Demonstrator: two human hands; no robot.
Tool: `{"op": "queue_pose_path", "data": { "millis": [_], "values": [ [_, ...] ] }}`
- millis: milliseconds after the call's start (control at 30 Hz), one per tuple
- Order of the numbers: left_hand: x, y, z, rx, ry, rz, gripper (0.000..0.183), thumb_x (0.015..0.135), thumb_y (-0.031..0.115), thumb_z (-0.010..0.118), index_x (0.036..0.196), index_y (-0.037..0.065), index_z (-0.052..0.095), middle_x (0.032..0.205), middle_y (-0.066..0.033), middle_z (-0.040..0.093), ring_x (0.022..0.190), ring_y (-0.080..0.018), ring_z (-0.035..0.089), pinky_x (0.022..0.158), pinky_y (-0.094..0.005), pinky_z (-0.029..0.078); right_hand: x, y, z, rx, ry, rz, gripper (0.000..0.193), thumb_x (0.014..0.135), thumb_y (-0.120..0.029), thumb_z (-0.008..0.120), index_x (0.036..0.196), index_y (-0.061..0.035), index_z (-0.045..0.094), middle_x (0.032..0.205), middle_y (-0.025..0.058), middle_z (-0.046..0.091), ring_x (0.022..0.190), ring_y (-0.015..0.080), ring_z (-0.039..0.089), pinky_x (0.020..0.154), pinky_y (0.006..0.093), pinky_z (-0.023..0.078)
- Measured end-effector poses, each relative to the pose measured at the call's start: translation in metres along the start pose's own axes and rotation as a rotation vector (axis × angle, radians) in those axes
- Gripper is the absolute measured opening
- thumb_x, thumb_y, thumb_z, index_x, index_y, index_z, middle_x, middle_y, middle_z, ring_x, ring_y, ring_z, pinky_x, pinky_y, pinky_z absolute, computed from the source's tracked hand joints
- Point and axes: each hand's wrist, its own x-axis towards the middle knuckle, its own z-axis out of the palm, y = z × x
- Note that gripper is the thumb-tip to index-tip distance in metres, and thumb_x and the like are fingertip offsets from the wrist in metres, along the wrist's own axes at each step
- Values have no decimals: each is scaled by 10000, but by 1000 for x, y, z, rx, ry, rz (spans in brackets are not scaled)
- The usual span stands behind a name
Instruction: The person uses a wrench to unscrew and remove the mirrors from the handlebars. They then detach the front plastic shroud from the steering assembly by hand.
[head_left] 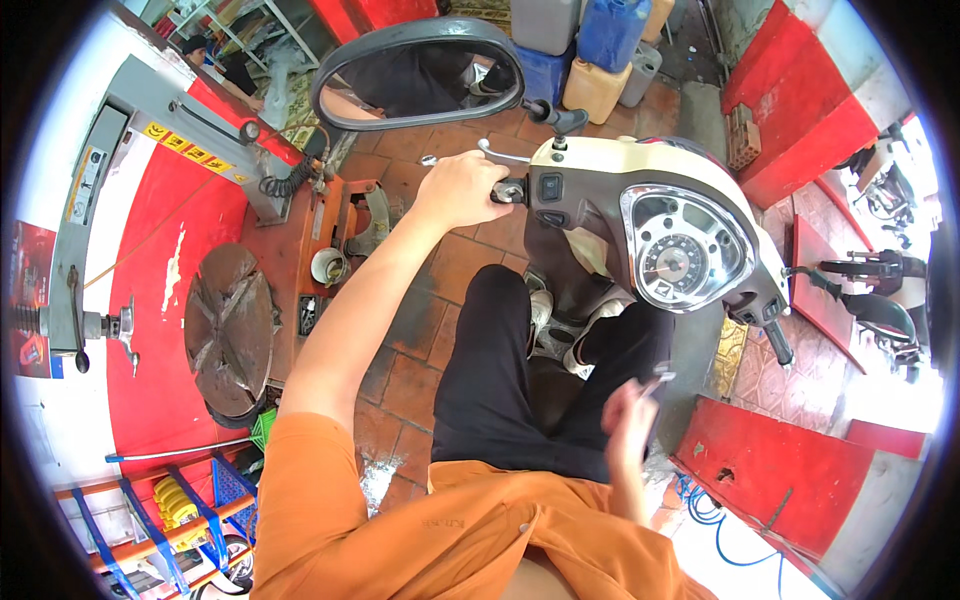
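I sit astride a cream and dark brown scooter point(585, 225), its round speedometer point(672, 262) in front of me. My left hand point(465, 190) is closed round the left end of the handlebar point(512, 191), beside the switches. A silver brake lever point(506, 153) sticks out just beyond that hand. Over my right thigh, my right hand point(628, 415) is raised and somewhat blurred. Its fingers are curled, with a small shiny metal piece point(663, 372) poking out of them; the kind is unclear. The right handlebar grip point(778, 342) is untouched.
A large black mirror point(420, 75) stands at the far left of the handlebar. Plastic jugs point(600, 85) crowd the back. To the left is a tire-changing machine point(228, 330) with a round plate. Red panels point(775, 470) and parked motorbikes point(880, 270) are at right. A person point(215, 65) is at far left.
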Motion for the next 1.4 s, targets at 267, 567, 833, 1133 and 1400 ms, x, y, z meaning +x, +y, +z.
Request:
{"op": "queue_pose_path", "data": {
  "millis": [267, 567, 833, 1133, 1400],
  "values": [
    [2, 0, -5, 40, -141, -79, 435, 755, 492, 767, 904, 85, 722, 894, -103, 727, 852, -319, 698, 745, -453, 559, -30, 24, -20, -129, -238, -13, 325, 1038, -275, 495, 825, -49, 590, 601, -58, 419, 545, 36, 371, 497, 231, 286],
    [-5, 3, -3, -66, 28, 60, 597, 737, 599, 756, 1060, 98, 731, 944, -110, 714, 917, -325, 689, 790, -429, 540, 10, -18, 18, 208, -238, -89, 280, 1061, -280, 477, 944, -57, 600, 617, -87, 354, 525, 17, 299, 458, 209, 235],
    [-10, -8, 2, -182, 118, 42, 388, 893, 398, 669, 1150, 113, 721, 1057, -131, 726, 978, -322, 689, 845, -394, 538, -48, 21, -21, 158, -274, 100, 432, 1092, -349, 357, 940, -24, 597, 576, -58, 354, 483, 42, 279, 440, 229, 242],
    [-127, 137, -33, -433, 697, 290, 654, 954, 629, 440, 912, 46, 734, 875, -100, 731, 819, -277, 719, 708, -383, 566, -75, 18, -13, -828, -591, -635, 200, 926, -309, 660, 892, -119, 711, 782, 62, 654, 723, 277, 665, 628, 394, 537],
    [-218, 253, 45, -1559, 304, -744, 868, 1051, 624, 141, 485, 57, 475, 491, -27, 464, 486, -103, 454, 505, -248, 330, -64, 26, -13, -918, -577, -722, 186, 910, -290, 661, 844, -127, 721, 787, 46, 595, 751, 250, 598, 701, 382, 514]
  ]
}}
